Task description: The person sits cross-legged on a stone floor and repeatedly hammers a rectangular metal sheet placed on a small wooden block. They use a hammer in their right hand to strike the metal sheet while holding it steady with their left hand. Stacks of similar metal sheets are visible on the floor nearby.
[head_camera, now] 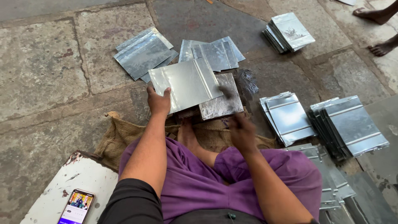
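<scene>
While my left hand grips the shiny rectangular ridged metal sheet by its near edge, my blurred right hand hovers beside it; its grip I cannot tell.

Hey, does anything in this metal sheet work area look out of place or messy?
The two far piles of metal sheets lie fanned and askew, unlike the squared stacks at right. A phone with its screen lit sits on a chipped white board near the left elbow.

Shiny rectangular metal sheet with raised centre seam, tilted, resting on a dull grey block, gripped at lower-left corner.
</scene>
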